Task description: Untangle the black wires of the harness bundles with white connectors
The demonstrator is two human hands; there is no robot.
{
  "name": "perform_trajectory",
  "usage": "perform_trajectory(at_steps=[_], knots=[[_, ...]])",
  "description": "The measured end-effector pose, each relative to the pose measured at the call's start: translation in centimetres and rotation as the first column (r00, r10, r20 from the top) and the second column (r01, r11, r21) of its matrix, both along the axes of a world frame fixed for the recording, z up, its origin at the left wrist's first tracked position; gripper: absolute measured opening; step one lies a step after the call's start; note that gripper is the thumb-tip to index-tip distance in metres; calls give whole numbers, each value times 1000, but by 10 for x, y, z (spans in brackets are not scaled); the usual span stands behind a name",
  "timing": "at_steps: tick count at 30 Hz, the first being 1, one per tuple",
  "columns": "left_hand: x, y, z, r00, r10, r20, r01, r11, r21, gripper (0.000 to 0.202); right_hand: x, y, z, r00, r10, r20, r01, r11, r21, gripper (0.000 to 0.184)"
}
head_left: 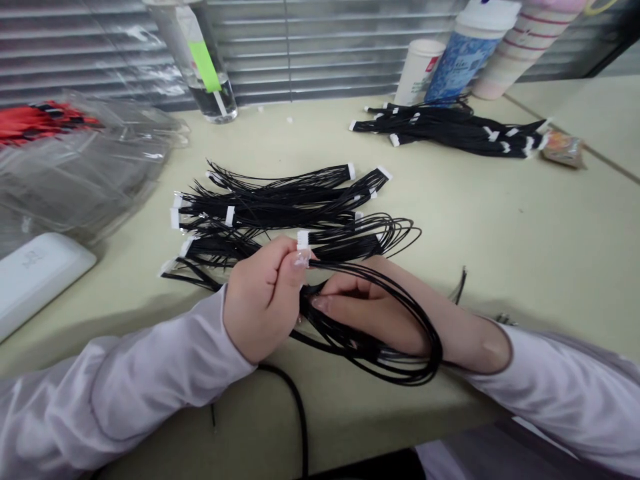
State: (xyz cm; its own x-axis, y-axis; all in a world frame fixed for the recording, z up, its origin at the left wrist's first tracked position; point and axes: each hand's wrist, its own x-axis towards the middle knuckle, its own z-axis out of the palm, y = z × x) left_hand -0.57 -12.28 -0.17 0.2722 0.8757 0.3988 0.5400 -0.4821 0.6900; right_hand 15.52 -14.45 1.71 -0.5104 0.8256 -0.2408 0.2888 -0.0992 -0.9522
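Observation:
My left hand (267, 293) is closed on a white plug connector (303, 241) of a black wire harness, thumb pressed against it. From the connector the black wires (430, 333) loop out to the right and curve back underneath. My right hand (385, 310) reaches inside that loop, its thumb and fingers pinching the wires close to my left hand. Just beyond both hands lie several more black wire harnesses (280, 207) with white connectors, spread side by side. Wire ends between my fingers are partly hidden.
A bundle of black harnesses (450, 130) lies at the back right, beside a small packet (564, 148). Cups and a blue tumbler (463, 57) stand behind it. At left are a clear bottle (200, 67), plastic bags (75, 173) with red wires, and a white device (43, 280).

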Motion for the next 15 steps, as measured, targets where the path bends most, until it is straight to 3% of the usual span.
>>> perform_trajectory(at_steps=[5,8,11,15], knots=[[-1,2,1,1000,-24,-11,24,1000,-3,19,-9,2,3,984,-28,177,17,998,65,22],[0,3,1,999,-8,-42,8,1000,15,22,-12,3,3,933,-111,342,21,967,256,17],[2,4,0,999,21,36,-17,994,-108,29,-3,1,6,842,-184,507,-106,865,491,13],[6,6,-4,977,85,196,-15,942,-334,37,24,-4,22,678,-336,654,-251,730,635,16]])
